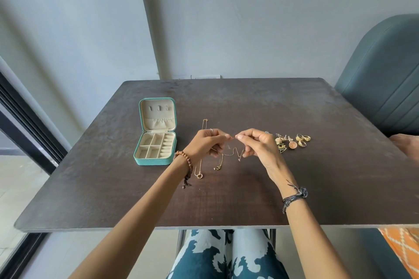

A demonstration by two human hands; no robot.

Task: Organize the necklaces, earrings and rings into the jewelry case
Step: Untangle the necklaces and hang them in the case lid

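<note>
Jewelry case (pixel 156 142): open, far left, compartments bare. Left hand (pixel 207 142) and right hand (pixel 256 144): both pinch one thin necklace (pixel 233 153), its chain sagging between. Earrings and rings (pixel 292 141): right. Keep your pinch light; lift clear before carrying left.

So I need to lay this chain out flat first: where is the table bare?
The near strip of the table, before its front edge, is bare, as is the far half beyond the jewelry case. The middle is crowded: necklaces under both hands, and earrings and rings to the right.
</note>
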